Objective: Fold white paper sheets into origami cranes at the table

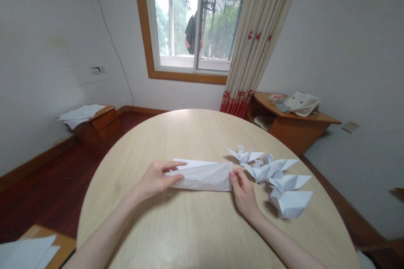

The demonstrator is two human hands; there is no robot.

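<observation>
A white sheet of paper (203,175), folded into a long flat shape, lies on the round wooden table (189,227). My left hand (156,178) pinches its left end, thumb and fingers closed on the paper. At the sheet's right corner, my right hand (243,191) grips the edge with curled fingers. Several folded white paper cranes (277,180) sit just to the right of my right hand.
A low wooden cabinet (99,124) with loose white sheets stands by the left wall. A wooden desk (290,124) with a cloth bag is at the right, beside a curtain (259,42) and a window (195,17). More paper (25,252) lies at the bottom left.
</observation>
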